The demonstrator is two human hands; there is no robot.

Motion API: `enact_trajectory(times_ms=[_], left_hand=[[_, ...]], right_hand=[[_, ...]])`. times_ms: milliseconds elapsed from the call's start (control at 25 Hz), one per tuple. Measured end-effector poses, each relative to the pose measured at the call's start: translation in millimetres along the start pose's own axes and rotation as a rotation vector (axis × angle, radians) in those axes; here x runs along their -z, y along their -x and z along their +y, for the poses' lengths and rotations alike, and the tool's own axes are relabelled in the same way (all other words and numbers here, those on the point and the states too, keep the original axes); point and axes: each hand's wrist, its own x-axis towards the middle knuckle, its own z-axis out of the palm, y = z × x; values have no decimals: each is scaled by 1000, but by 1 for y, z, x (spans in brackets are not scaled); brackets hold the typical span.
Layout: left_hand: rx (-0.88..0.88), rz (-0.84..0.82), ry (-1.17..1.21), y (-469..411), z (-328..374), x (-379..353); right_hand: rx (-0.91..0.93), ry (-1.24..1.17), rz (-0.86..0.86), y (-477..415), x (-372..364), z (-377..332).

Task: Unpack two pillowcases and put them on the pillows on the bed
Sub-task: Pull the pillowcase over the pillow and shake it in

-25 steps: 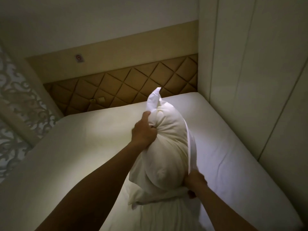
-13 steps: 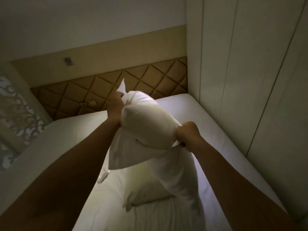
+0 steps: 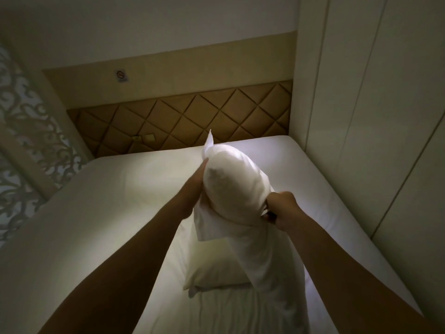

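Left hand (image 3: 195, 188) flat against pillow (image 3: 231, 186); right hand (image 3: 283, 209) grips pillowcase (image 3: 269, 261).

Dim room. Light pools on the white bed sheet (image 3: 310, 169) beyond the right hand (image 3: 281, 208) and on the white cloth pillowcase (image 3: 231, 186) between the hands. The left hand (image 3: 196, 186) is motion-blurred. Pale wall panels (image 3: 366, 112) to the right bow, and the corners darken.

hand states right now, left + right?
Left hand: open, fingers straight against the side of the pillow; slightly blurred.
Right hand: closed, gripping the pillowcase at its edge.
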Motion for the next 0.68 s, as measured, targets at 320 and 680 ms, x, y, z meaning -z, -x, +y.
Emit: enact_trajectory(times_ms=[320, 680], left_hand=[[262, -75, -114, 3, -38, -32], [142, 16, -133, -2, -33, -39]], right_hand=[[-140, 77, -12, 8, 14, 25], [165, 500, 42, 13, 40, 35]])
